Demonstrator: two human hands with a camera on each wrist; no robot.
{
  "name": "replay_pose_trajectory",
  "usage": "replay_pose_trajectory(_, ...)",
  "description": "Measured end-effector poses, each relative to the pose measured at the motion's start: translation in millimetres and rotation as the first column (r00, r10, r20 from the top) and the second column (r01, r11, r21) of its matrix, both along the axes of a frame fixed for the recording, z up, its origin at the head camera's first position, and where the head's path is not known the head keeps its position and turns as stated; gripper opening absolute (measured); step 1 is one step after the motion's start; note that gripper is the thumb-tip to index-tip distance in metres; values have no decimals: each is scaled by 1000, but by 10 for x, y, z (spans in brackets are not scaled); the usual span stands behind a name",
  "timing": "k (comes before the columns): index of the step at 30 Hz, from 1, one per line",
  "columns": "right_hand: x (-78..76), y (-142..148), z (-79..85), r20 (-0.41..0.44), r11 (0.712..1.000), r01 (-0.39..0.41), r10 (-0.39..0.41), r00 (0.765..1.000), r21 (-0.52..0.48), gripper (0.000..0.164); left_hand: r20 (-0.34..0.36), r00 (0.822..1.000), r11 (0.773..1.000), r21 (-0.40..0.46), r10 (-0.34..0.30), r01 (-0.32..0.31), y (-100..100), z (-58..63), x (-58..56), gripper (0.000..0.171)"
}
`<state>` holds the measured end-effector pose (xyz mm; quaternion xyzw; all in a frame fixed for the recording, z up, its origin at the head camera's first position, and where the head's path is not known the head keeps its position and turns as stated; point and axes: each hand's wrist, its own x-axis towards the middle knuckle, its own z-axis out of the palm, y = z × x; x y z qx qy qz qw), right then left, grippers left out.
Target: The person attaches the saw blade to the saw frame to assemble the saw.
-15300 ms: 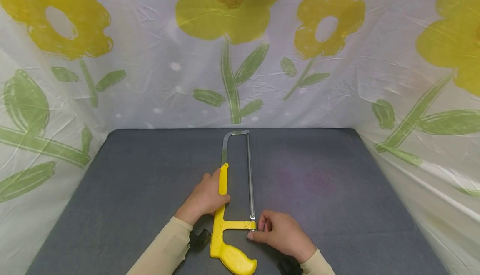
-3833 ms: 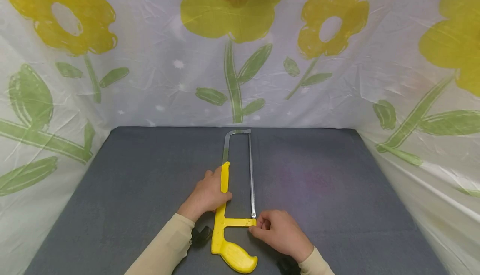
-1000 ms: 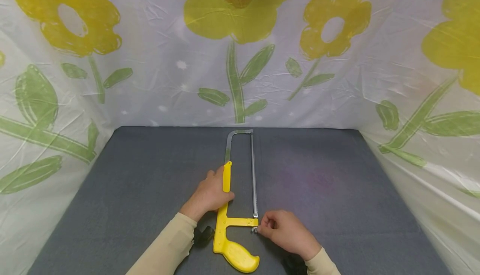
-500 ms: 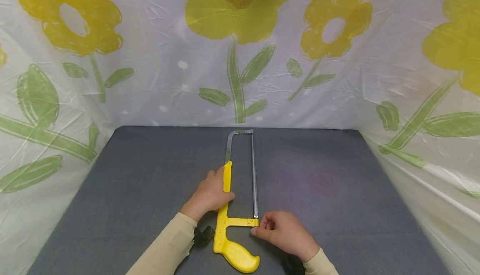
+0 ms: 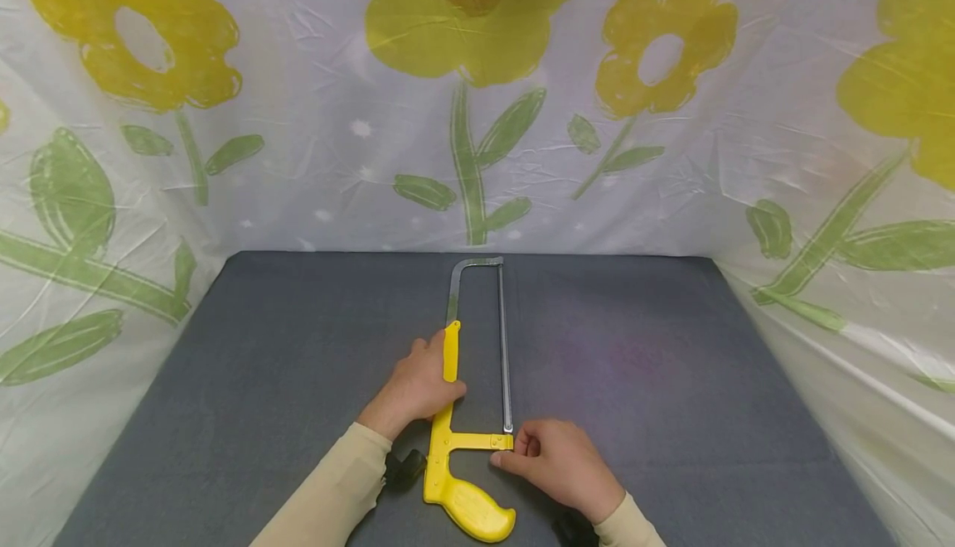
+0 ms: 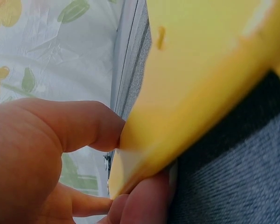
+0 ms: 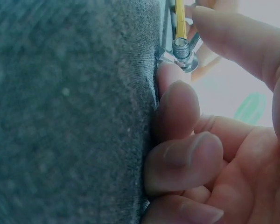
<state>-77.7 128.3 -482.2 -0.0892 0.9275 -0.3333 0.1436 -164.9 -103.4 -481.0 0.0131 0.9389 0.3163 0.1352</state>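
Note:
A yellow-handled hacksaw (image 5: 442,423) lies flat on the dark cloth, its blade (image 5: 505,348) to the right and its pistol grip toward me. My left hand (image 5: 418,381) holds the yellow part of the frame, thumb across it; the left wrist view has the thumb and fingers on either side of the frame (image 6: 196,93). At the near end of the blade, my right hand (image 5: 563,460) is curled around a wing nut (image 7: 189,61) on a threaded bolt (image 7: 181,46). Its thumb and forefinger are at the nut's wings, which the thumb hides in the head view.
A dark grey cloth (image 5: 313,307) covers the table. White sheeting with yellow flowers (image 5: 336,199) hangs behind and on both sides. Black wrist-camera mounts (image 5: 406,471) sit under the wrists, close to the cloth.
My right thumb and fingers have shifted back and forth at the wing nut, which showed below the crossbar one second ago. My left hand keeps its hold, and the saw lies nearly still.

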Motion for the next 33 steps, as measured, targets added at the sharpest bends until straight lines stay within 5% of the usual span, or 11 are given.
replay_pose_trajectory(16,-16,37,-12,-61,998,-50,48,997,-33,34,2,1000,1000,6,1,-1,-5,-16,4,95)
replay_pose_trajectory(33,-34,61,-4,-28,995,-74,73,997,-59,29,-1,1000,1000,15,7,-7,0,3,8,95)
